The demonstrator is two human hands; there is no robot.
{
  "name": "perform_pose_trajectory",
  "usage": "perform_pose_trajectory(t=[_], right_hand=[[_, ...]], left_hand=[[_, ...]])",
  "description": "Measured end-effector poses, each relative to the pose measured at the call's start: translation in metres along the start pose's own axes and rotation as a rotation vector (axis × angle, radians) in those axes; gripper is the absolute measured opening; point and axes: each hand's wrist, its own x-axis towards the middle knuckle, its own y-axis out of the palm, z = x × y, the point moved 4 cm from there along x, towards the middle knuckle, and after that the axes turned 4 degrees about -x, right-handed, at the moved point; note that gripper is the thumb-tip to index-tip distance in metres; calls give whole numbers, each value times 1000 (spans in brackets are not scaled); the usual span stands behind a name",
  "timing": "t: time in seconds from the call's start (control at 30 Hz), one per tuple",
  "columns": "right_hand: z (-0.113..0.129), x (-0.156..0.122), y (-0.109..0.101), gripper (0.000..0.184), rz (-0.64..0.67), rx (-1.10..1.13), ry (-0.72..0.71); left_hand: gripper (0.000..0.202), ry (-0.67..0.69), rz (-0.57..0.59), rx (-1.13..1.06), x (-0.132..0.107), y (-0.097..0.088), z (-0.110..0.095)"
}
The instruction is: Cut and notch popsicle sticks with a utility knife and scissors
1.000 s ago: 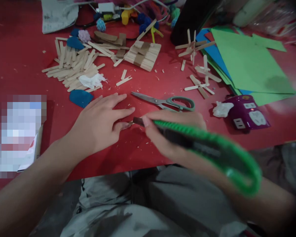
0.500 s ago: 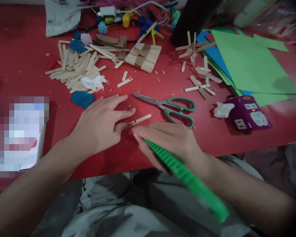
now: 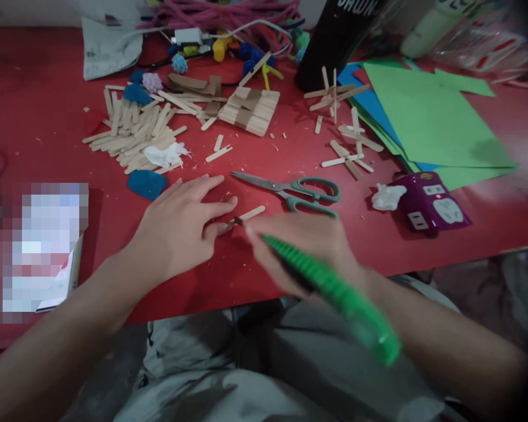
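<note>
My left hand [image 3: 180, 220] lies on the red table with its fingers spread. Its thumb presses on the near end of a wooden craft stick [image 3: 251, 213]. Wrapped in my right hand [image 3: 303, 249] is a green box cutter [image 3: 334, 290]; its blade tip meets the stick close to my left thumb. Just beyond the stick lie scissors with grey-green handles [image 3: 286, 189], partly behind my right hand. Two short stick pieces [image 3: 219, 153] rest farther back.
A heap of craft sticks [image 3: 136, 129] and a blue felt piece [image 3: 147, 184] lie left. A banded stick bundle [image 3: 250, 110] sits behind. Joined sticks [image 3: 347, 158], green paper [image 3: 435, 117], a purple socket box [image 3: 435, 202] and a dark bottle [image 3: 330, 44] are right; a phone [image 3: 61, 281] is left.
The box cutter's blade has moved onto the stick beside my left thumb, and its back end has swung slightly up. My left hand holds its place; the whole view has shifted a little.
</note>
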Motion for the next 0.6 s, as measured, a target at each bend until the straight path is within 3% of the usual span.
perform_pose_trajectory(t=[0.27,0.4,0.5,0.53,0.6], right_hand=[[-1,-2,-3,15,-90,-48,-55],[-1,1,-2,20,10,3,-44],[-6,2,-8,21,-146,-1,33],[-7,2,-3,20,-12,7,30],[-7,2,-1,26,41,59,-19]], left_hand=[[38,-9,9,1,2,0,1],[39,-23,20,-8,2,-1,1],[39,-27,20,-8,2,-2,0],[39,-25,22,-8,2,-3,0],[39,-20,24,-9,2,-3,0]])
